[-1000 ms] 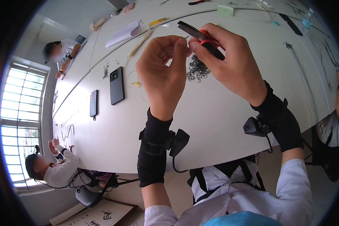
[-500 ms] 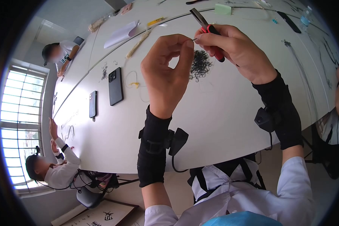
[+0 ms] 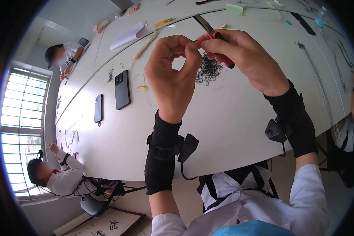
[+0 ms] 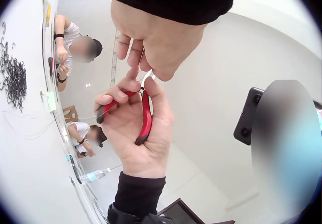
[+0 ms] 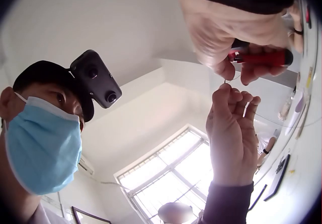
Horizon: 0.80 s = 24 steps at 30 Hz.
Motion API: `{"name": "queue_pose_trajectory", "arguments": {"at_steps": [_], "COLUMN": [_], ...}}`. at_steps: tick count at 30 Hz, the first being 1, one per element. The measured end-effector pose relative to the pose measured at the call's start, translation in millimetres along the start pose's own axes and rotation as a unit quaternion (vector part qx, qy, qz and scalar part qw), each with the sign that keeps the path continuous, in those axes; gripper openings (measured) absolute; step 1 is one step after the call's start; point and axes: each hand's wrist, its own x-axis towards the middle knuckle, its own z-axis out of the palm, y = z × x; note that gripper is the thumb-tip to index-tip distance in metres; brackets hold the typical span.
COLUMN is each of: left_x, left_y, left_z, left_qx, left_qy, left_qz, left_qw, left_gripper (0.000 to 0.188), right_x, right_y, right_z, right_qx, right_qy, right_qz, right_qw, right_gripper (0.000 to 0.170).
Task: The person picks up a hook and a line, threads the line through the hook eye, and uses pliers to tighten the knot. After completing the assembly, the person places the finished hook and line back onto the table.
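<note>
My left hand [image 3: 173, 76] is raised over the table, thumb and forefinger pinching the end of a thin dark wire [image 5: 225, 82]. Against those fingertips, my right hand [image 3: 246, 59] brings its own thumb and forefinger. Its other fingers hold red-and-black-handled pliers [image 3: 216, 35] in the palm, the metal nose pointing up and left in the head view. From the left wrist, the handles stand spread in the palm. Most of the wire is hidden by fingertips. Below the hands on the table lies a pile of small black bent wire pieces [image 3: 209, 71].
Left of my hands lie a large dark phone [image 3: 122, 89] and a smaller phone [image 3: 98, 108]. Thin strands and a yellow bit [image 3: 141, 88] are nearby. A water bottle [image 3: 320, 19] stands far right. Other people sit around the white table [image 3: 224, 129].
The right hand first turned over, swinging the pliers' nose from left to more upright, and drew slightly away. Now its fingertips are back against the left hand's, and the nose leans left again.
</note>
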Motion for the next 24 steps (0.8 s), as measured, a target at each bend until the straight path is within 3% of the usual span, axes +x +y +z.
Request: {"name": "queue_pose_trajectory", "arguments": {"at_steps": [12,19,24], "left_x": [-1.5,3.4,5.8], "left_y": [0.9,-5.1,-3.9], "left_z": [2.9,2.2,-0.7], "left_qx": [0.011,0.118,0.184], "left_qy": [-0.012,-0.012,-0.036], "left_qz": [-0.002,0.118,0.169], "left_qw": [1.000,0.986,0.968], "left_gripper": [0.008,0.013,0.011], "right_x": [3.5,11.0,12.6], "right_y": [7.8,18.2,22.7], "right_z": [1.3,-1.2,-1.4], "right_qx": [-0.005,-0.076,-0.101], "right_qy": [0.059,0.085,0.095], "right_qz": [-0.064,-0.146,-0.145], "right_qw": [0.996,0.983,0.980], "right_gripper": [0.031,0.026,0.026]}}
